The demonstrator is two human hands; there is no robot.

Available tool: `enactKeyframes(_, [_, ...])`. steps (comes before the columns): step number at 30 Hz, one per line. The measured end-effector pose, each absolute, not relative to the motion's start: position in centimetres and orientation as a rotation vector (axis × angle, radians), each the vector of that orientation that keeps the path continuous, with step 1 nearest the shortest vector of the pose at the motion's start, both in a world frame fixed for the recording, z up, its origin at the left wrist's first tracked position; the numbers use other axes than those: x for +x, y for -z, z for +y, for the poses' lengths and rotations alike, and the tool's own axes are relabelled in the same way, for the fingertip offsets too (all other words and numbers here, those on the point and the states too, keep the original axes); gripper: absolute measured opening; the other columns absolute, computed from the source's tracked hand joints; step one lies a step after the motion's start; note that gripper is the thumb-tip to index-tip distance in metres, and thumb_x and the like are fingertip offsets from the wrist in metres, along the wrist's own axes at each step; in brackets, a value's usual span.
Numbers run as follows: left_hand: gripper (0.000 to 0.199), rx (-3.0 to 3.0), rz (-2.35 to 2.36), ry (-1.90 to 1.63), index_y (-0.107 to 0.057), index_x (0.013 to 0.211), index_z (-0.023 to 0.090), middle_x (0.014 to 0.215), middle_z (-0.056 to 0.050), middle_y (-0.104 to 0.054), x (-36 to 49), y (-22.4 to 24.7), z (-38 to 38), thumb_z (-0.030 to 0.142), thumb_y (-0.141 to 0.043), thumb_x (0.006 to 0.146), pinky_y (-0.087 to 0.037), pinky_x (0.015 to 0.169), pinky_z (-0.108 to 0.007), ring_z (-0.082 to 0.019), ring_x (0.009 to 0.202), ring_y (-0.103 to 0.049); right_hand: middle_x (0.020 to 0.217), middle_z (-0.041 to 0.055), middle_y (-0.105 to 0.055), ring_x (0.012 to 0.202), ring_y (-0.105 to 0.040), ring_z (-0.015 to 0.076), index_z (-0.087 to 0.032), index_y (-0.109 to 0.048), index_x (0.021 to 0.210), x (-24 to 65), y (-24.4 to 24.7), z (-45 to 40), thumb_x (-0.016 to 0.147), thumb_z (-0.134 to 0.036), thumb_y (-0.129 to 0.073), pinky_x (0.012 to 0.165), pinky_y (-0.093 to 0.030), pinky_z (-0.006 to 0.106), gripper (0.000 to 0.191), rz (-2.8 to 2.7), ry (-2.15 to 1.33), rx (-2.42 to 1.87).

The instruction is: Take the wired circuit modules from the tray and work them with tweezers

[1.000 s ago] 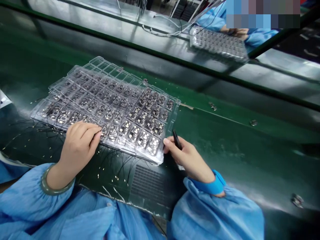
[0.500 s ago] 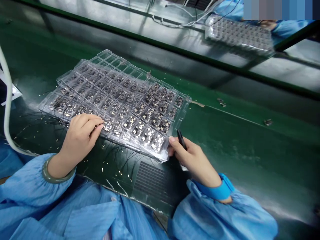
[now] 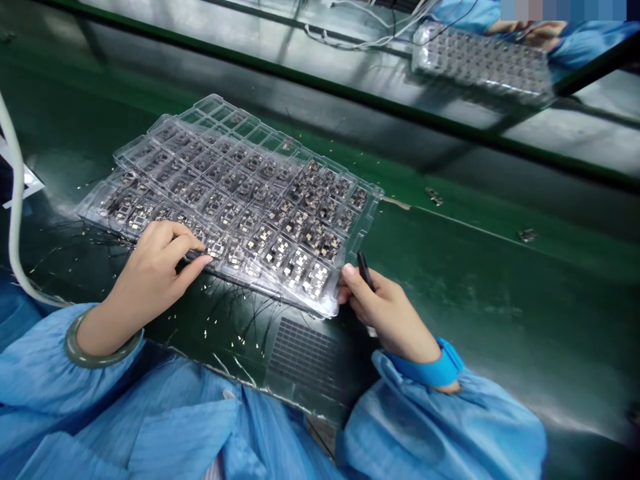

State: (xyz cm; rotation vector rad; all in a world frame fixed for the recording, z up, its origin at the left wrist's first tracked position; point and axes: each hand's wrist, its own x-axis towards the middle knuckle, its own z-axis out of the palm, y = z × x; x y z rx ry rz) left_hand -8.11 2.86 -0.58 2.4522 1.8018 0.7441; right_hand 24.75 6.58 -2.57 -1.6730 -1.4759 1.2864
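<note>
Clear plastic trays [image 3: 240,127] lie stacked and askew on the green bench, with small circuit boards [image 3: 315,277] in many pockets. My left hand [image 3: 163,267] is at the near edge of the trays, thumb and fingers bent close together by a board; what they hold, if anything, I cannot make out. At the right corner, my right hand [image 3: 387,303] has its thumb against the tray edge and holds a black pen-like tool [image 3: 365,268] that sticks up between thumb and fingers. Thin black wires [image 3: 250,313] stick out below the trays.
A dark gridded sheet [image 3: 305,353] lies near the bench's front edge. Two small parts [image 3: 434,196] sit on the bench at right. A white hose [image 3: 16,200] curves down at left. Beyond the rail, a person's hands [image 3: 543,33] are over another tray stack [image 3: 485,63].
My left hand's fingers have shifted slightly, the thumb now further from the fingertips. My right hand still holds the black tool at the corner. The person's hands across the rail have moved into fuller view.
</note>
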Motion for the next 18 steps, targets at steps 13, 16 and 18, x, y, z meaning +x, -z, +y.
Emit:
enactKeyframes(13, [0.008, 2.370, 1.860, -0.698, -0.057, 0.078, 0.020, 0.094, -0.007, -0.058, -7.91, 0.54, 2.09, 0.024, -0.057, 0.084, -0.046, 0.088, -0.044, -0.025, 0.097, -0.055, 0.041, -0.0063, -0.036, 0.036, -0.028, 0.0050, -0.019, -0.052, 0.061, 24.41, 2.51, 6.56, 0.076, -0.070, -0.050, 0.035, -0.021, 0.020, 0.054, -1.451, -1.372, -1.752])
enactKeyframes(16, [0.009, 2.378, 1.870, -0.700, -0.058, 0.075, 0.020, 0.102, -0.009, -0.057, -8.16, 0.74, 2.02, 0.024, -0.058, 0.082, -0.045, 0.090, -0.046, -0.027, 0.103, -0.053, 0.039, -0.0072, -0.034, 0.035, -0.027, 0.0046, -0.019, -0.051, 0.060, 24.33, 2.48, 6.56, 0.076, -0.070, -0.051, 0.035, -0.020, 0.019, 0.054, -1.436, -1.390, -1.738])
enactKeyframes(18, [0.011, 2.367, 1.875, -0.663, -0.058, 0.071, 0.019, 0.104, -0.010, -0.057, -8.15, 0.61, 2.05, 0.023, -0.057, 0.082, -0.044, 0.092, -0.046, -0.028, 0.105, -0.053, 0.039, -0.0077, -0.033, 0.035, -0.026, 0.0043, -0.018, -0.051, 0.060, 24.35, 2.53, 6.57, 0.075, -0.070, -0.052, 0.035, -0.019, 0.019, 0.053, -1.414, -1.414, -1.731])
